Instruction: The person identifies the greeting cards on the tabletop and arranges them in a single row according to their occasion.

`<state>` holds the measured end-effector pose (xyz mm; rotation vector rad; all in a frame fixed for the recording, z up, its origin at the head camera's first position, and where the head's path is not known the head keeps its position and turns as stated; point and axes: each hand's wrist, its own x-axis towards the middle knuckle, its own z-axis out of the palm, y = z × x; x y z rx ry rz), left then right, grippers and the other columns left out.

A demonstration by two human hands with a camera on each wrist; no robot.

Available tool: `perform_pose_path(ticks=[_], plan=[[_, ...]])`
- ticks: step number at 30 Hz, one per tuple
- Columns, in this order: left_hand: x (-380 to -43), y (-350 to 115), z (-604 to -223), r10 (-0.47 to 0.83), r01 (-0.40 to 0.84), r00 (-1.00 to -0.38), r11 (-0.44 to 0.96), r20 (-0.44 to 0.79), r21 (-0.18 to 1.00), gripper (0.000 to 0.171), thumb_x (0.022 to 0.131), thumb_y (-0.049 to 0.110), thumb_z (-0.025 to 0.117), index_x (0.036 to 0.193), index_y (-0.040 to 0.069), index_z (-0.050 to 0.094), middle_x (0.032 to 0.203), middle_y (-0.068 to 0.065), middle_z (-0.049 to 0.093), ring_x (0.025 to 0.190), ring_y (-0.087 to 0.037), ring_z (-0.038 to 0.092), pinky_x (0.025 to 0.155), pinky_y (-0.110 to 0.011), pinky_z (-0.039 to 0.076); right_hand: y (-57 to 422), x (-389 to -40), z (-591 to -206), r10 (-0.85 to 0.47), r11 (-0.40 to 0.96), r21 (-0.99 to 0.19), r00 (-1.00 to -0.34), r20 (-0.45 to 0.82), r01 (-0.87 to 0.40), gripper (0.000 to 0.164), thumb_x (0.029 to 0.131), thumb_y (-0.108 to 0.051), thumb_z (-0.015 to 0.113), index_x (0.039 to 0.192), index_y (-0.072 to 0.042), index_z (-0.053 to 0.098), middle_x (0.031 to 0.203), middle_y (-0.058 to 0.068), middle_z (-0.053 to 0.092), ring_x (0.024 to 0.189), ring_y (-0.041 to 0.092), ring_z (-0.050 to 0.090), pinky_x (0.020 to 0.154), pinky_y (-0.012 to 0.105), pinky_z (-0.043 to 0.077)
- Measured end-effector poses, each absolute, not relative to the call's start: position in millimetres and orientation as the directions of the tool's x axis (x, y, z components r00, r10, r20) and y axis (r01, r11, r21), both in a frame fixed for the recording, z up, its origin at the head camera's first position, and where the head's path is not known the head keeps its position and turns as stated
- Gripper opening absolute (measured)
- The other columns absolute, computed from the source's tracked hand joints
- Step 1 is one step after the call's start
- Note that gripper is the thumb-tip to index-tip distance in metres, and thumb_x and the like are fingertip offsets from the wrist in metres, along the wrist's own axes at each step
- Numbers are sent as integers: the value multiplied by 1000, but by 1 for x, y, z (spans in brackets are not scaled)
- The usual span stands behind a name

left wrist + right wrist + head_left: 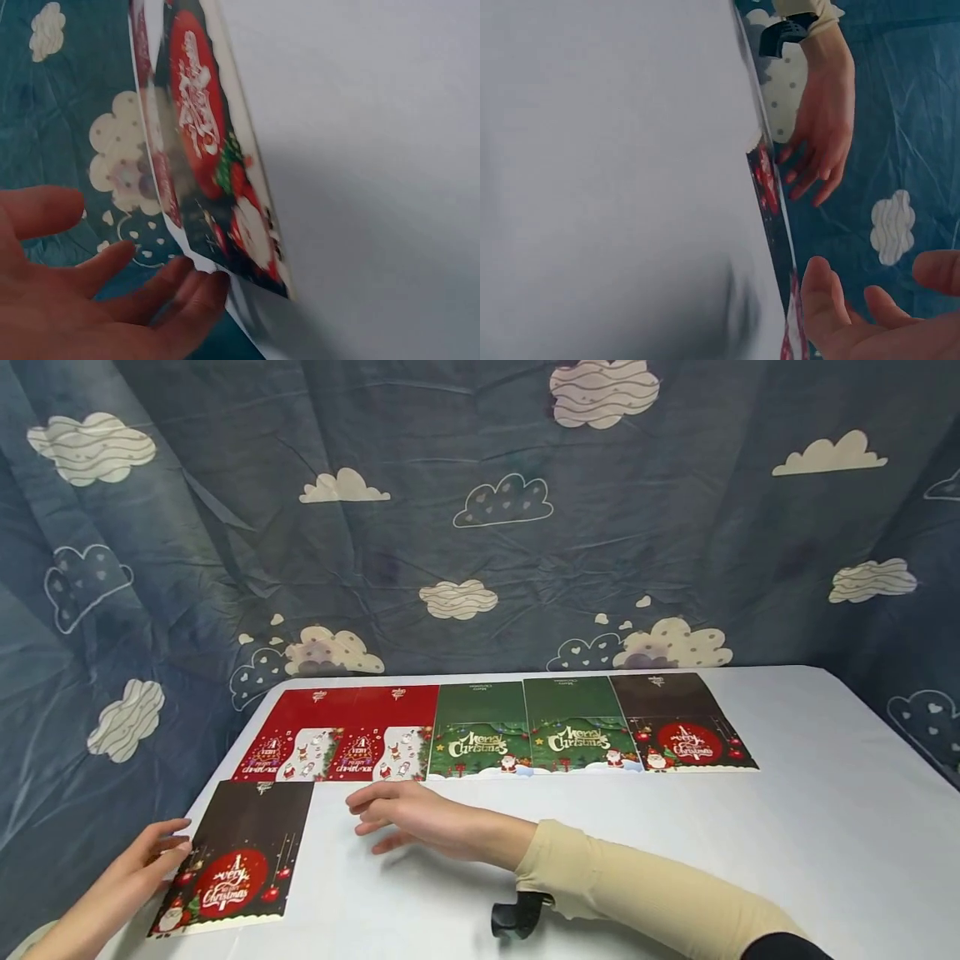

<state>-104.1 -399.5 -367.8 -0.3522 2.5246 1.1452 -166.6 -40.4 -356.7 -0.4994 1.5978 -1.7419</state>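
Note:
A dark brown Christmas card with a round red emblem lies unfolded at the table's front left. My left hand is at its left edge, fingers loosely extended. In the left wrist view, the fingertips of that hand are by the card's corner; whether they touch it I cannot tell. To the right of this card, my right hand hovers over the table with relaxed fingers and nothing in them. The right wrist view shows both the right hand and the left hand.
Along the back of the white table runs a row of unfolded cards: two red ones, two green ones and a dark brown one at the right end. A blue cloud-patterned cloth hangs behind.

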Motion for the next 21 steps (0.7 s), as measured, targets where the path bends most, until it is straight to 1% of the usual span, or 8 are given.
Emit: perform_pose_path(ticks=[3, 6, 9, 11, 13, 15, 17, 21], plan=[[-102, -401, -376, -93, -375, -901, 659, -424, 653, 62, 108, 28, 34, 142, -16, 8, 138, -45, 22, 126, -59, 30, 93, -64, 42, -58, -166, -361, -728, 36, -967, -656, -199, 254, 41, 94, -5, 48, 133, 3, 55, 132, 10, 56, 109, 23, 61, 85, 39, 55], [-103, -404, -379, -96, -389, -898, 630, -429, 672, 64, 108, 30, 35, 143, -16, 8, 137, -44, 26, 124, -55, 37, 94, -60, 44, -74, -165, -366, -730, 61, -960, -644, -229, 272, 42, 94, -3, 45, 134, 3, 54, 132, 11, 56, 111, 23, 60, 87, 38, 54], [-104, -411, -377, -99, -406, -897, 564, -430, 719, 65, 109, 34, 29, 145, -15, 6, 135, -40, 33, 110, -32, 55, 90, -45, 51, -87, -162, -372, -720, 84, -955, -645, -256, 286, 43, 93, -1, 44, 135, 3, 52, 130, 10, 55, 111, 21, 58, 89, 36, 54], [-104, -417, -375, -106, -426, -894, 500, -436, 754, 65, 109, 35, 25, 146, -14, 6, 133, -35, 41, 99, -10, 57, 85, -36, 53, -94, -159, -376, -717, 88, -951, -644, -267, 296, 44, 93, -2, 47, 137, 4, 51, 131, 10, 53, 111, 19, 56, 89, 36, 53], [-104, -423, -374, -106, -444, -889, 438, -446, 782, 68, 109, 39, 22, 148, -13, 4, 135, -33, 43, 90, 5, 54, 83, -31, 54, -100, -157, -381, -724, 77, -945, -634, -272, 318, 48, 92, -3, 49, 139, 4, 47, 135, 9, 49, 113, 18, 52, 90, 37, 53], [-105, -429, -375, -97, -454, -886, 380, -454, 806, 74, 108, 44, 22, 149, -13, 0, 139, -32, 42, 88, 9, 53, 85, -31, 54, -105, -155, -385, -733, 45, -931, -621, -276, 361, 53, 91, -4, 52, 142, 5, 43, 139, 11, 47, 117, 19, 49, 92, 40, 52], [-105, -434, -376, -90, -457, -886, 323, -454, 828, 78, 106, 48, 24, 150, -11, -3, 138, -26, 47, 89, 9, 54, 87, -31, 53, -109, -154, -388, -740, 11, -913, -611, -281, 407, 58, 89, -4, 53, 145, 4, 38, 145, 13, 42, 124, 21, 46, 93, 43, 51], [-104, -443, -383, -75, -464, -885, 235, -460, 854, 83, 105, 51, 29, 152, -7, -6, 127, -1, 56, 90, 8, 56, 88, -30, 52, -116, -154, -391, -747, -47, -887, -605, -274, 460, 64, 88, -4, 54, 149, 1, 34, 147, 14, 40, 127, 23, 44, 94, 45, 50]])
